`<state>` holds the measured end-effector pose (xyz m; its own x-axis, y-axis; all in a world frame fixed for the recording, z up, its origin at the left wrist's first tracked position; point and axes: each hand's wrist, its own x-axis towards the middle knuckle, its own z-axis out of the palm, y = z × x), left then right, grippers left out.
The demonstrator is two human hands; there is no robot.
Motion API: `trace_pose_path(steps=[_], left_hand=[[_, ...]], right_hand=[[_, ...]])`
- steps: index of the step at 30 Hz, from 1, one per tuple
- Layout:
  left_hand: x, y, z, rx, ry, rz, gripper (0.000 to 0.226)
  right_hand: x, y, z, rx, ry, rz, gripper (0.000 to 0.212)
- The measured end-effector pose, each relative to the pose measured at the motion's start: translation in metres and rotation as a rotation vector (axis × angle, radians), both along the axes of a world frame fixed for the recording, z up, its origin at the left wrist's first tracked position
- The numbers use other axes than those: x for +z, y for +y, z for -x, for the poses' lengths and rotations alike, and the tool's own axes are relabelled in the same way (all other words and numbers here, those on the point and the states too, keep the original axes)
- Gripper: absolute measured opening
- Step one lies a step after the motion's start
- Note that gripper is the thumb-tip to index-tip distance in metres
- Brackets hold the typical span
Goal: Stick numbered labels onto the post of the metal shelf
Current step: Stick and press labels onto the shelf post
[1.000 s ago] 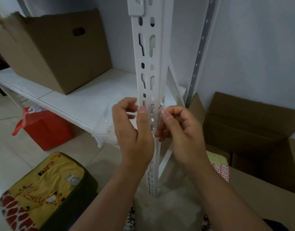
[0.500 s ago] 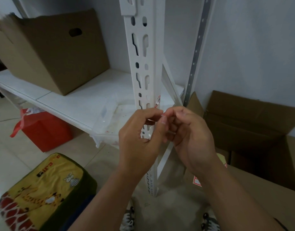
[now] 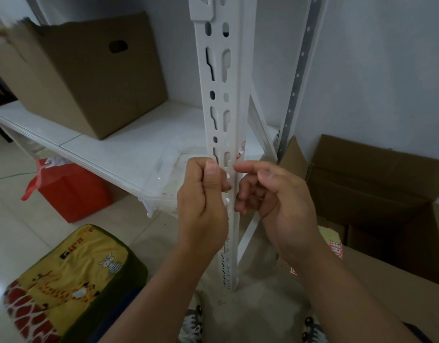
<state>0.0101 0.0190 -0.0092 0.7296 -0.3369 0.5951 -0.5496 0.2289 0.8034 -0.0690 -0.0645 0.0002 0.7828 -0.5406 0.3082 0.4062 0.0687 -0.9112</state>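
The white slotted metal post [image 3: 220, 95] stands upright in the middle. One small red-and-white label [image 3: 242, 149] is stuck on its right face. My left hand [image 3: 203, 201] is in front of the post's left side, fingers curled and thumb laid on the index finger; nothing shows in it. My right hand [image 3: 275, 199] is at the post's right side with curled fingers. Its index fingertip touches the post's corner just below the stuck label. No loose label shows in either hand. A yellow sheet of red labels [image 3: 336, 246] lies on cardboard at lower right, partly hidden by my right wrist.
A white shelf board [image 3: 109, 144] carries a closed cardboard box [image 3: 89, 75] and a clear plastic lid [image 3: 164, 174]. Open cardboard boxes [image 3: 377, 194] stand at right by the wall. A red bag [image 3: 69, 189] and a yellow patterned cushion [image 3: 72, 280] sit on the floor at left.
Half a second ago my two hands met fingertip to fingertip in front of the post. They have now come apart, the left to the post's left, the right index staying at its corner.
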Motion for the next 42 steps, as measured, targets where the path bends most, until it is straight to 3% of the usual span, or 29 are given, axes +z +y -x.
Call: trace_pose_path(steps=[8,15,20,22,25,29,31,33,34,36,39,42], left_hand=[[-0.005,0.011,-0.031,0.164,0.182,-0.137,0.055],[-0.026,0.002,-0.086,0.268,0.276,-0.399,0.039],[-0.046,-0.005,-0.117,0.33,0.127,-0.907,0.062],[-0.057,-0.009,-0.123,0.381,-0.012,-1.077,0.053],[-0.065,-0.012,-0.122,0.377,-0.049,-1.18,0.026],[-0.064,-0.012,-0.123,0.39,-0.07,-1.335,0.058],[-0.06,-0.011,-0.12,0.422,-0.056,-1.328,0.067],[-0.061,-0.011,-0.118,0.386,-0.093,-1.231,0.035],[-0.062,-0.01,-0.117,0.342,-0.094,-1.193,0.031],[-0.06,-0.009,-0.113,0.274,-0.058,-1.115,0.063],[-0.043,-0.011,-0.097,0.297,0.068,-0.727,0.042],[-0.02,-0.009,-0.062,0.111,0.211,-0.377,0.038]], right_hand=[[-0.004,0.005,-0.008,-0.434,0.1,0.273,0.017],[-0.005,0.006,-0.016,-0.487,0.096,0.25,0.015],[-0.009,0.002,-0.018,-0.516,0.095,0.241,0.018],[-0.011,0.0,-0.019,-0.528,0.104,0.219,0.019],[-0.013,-0.004,-0.019,-0.55,0.123,0.2,0.017],[-0.015,-0.006,-0.019,-0.543,0.124,0.201,0.017],[-0.016,-0.006,-0.019,-0.53,0.126,0.211,0.017],[-0.016,-0.006,-0.019,-0.517,0.128,0.224,0.017],[-0.016,-0.006,-0.018,-0.509,0.124,0.235,0.017],[-0.015,-0.004,-0.017,-0.496,0.115,0.288,0.016],[-0.012,0.001,-0.016,-0.482,0.102,0.414,0.015],[-0.008,0.005,-0.018,-0.485,0.064,0.51,0.014]])
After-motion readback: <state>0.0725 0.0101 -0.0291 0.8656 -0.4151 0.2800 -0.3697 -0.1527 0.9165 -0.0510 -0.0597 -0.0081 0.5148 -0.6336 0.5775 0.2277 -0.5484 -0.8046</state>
